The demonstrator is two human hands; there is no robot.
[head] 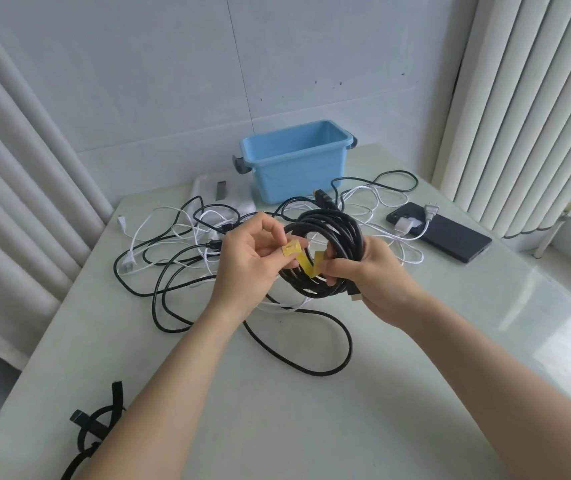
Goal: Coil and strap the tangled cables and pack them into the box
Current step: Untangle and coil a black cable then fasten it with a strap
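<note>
A coiled black cable point(339, 233) hangs above the middle of the table. My right hand point(370, 271) grips its lower right side, thumb by a yellow strap point(306, 263) wrapped round the coil. My left hand point(249, 258) pinches the strap's free end with its square buckle. Under and behind the coil lies a tangle of black cables point(173, 278) and white cables point(159, 223). The blue box point(294, 168) stands open and looks empty at the table's far side.
A black phone point(450, 237) lies at the right with a white plug on it. Black straps point(97, 424) lie at the near left table edge. A white packet point(214, 192) sits left of the box. Curtains hang on both sides.
</note>
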